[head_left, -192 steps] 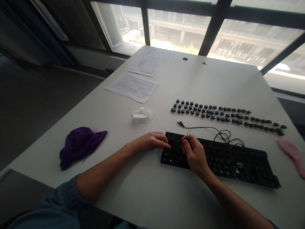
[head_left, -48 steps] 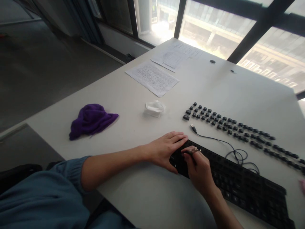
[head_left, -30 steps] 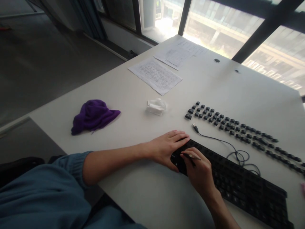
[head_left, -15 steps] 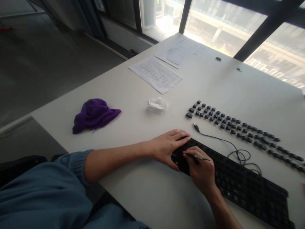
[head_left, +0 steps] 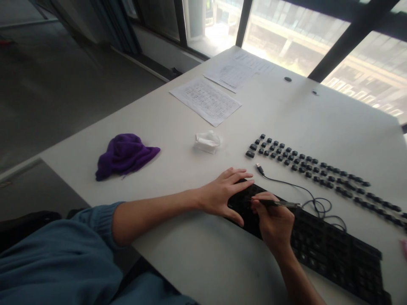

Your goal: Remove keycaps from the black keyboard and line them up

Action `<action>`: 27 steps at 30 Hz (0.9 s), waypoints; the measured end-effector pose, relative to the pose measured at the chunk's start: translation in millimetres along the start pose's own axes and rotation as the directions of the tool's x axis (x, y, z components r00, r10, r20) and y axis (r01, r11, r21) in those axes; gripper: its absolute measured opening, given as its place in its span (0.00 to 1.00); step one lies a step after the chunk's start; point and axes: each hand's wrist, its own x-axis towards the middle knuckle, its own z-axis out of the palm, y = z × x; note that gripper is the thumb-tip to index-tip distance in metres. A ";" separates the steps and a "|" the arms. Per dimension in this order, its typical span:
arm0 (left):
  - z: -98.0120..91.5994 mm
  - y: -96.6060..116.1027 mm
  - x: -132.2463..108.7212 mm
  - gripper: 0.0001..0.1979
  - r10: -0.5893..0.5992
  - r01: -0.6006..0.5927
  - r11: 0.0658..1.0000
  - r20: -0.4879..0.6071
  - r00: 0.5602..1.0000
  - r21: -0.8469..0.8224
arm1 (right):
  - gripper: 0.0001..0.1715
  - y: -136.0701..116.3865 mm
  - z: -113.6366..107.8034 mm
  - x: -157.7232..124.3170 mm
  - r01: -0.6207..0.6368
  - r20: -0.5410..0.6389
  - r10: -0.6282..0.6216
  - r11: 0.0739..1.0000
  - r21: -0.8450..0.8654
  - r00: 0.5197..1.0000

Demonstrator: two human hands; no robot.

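Observation:
A black keyboard (head_left: 337, 250) lies at a slant along the near right of the desk, with keycaps off part of it. My left hand (head_left: 219, 192) spreads over its left end, fingers apart and thumb along the near edge. Just right of it, my right hand (head_left: 276, 224) pinches a slim black-and-silver pen-like tool (head_left: 284, 204) over the keyboard's left part. The tool's working tip is hidden by my fingers. Behind the keyboard, several loose black keycaps (head_left: 297, 159) stand in rows, and the keyboard's USB cable (head_left: 288, 182) lies partly coiled.
Left of the keycaps sits a crumpled white tissue (head_left: 207, 142). A purple cloth (head_left: 125, 156) lies bunched near the desk's left edge. Printed sheets (head_left: 206, 99) rest farther back, toward the windows (head_left: 286, 38). A small pink thing (head_left: 404, 246) shows at the right border.
My right hand has shifted slightly right, and its tool now lies flatter, pointing more to the right. My left fingers have lifted and spread a little. The view has shifted slightly.

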 end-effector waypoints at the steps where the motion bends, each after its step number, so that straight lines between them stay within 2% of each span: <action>1: -0.7 1.5 0.4 0.44 0.004 -0.004 1.000 -0.027 1.000 -0.010 | 0.02 -1.5 -0.1 0.3 0.009 0.010 -0.009 1.000 0.011 1.000; 5: -0.3 4.5 1.2 0.21 0.062 -0.067 0.996 -0.089 0.994 -0.058 | 0.04 -6.0 -1.4 0.8 0.057 0.048 -0.059 0.997 0.058 0.997; 8: 2.4 3.5 1.4 0.14 0.071 -0.082 0.993 -0.136 0.988 -0.084 | 0.06 -5.9 -3.8 0.8 0.065 0.083 -0.073 0.993 0.096 0.994; 14: 4.6 0.6 2.3 0.11 0.079 -0.102 0.989 -0.209 0.975 -0.106 | 0.08 -8.5 -6.3 4.7 0.150 0.145 -0.150 0.989 0.016 0.978; 21: 4.4 3.5 1.1 0.12 0.062 -0.092 0.986 -0.205 0.977 -0.139 | 0.07 -13.2 -7.1 6.5 0.180 0.186 -0.181 0.983 0.020 0.966; 27: 1.9 9.7 0.7 0.12 0.052 -0.070 0.992 -0.161 0.986 -0.108 | 0.08 -11.1 -7.2 5.9 0.162 0.166 -0.166 0.986 0.040 0.972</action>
